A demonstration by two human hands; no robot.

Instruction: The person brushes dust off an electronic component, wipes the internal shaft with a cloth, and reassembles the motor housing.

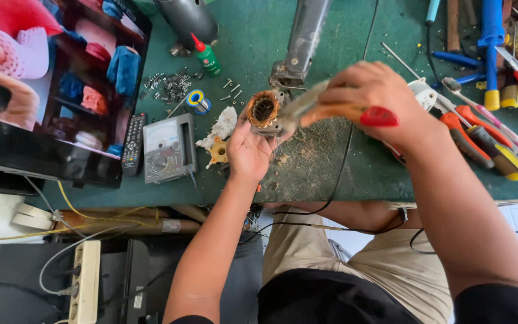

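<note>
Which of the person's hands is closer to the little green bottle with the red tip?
The left. The left hand is just below and right of the green bottle. The right hand is farther off to the bottle's right, holding a brush.

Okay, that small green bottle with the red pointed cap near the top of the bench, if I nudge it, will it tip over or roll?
The green bottle looks tall and narrow for its base, so it probably tips easily. Once down, its round body would likely roll on the green mat. It seems small and plastic, so probably light.

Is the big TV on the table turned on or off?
On. The TV screen glows with a bright picture of pink and blue clothes, next to the remote.
</note>
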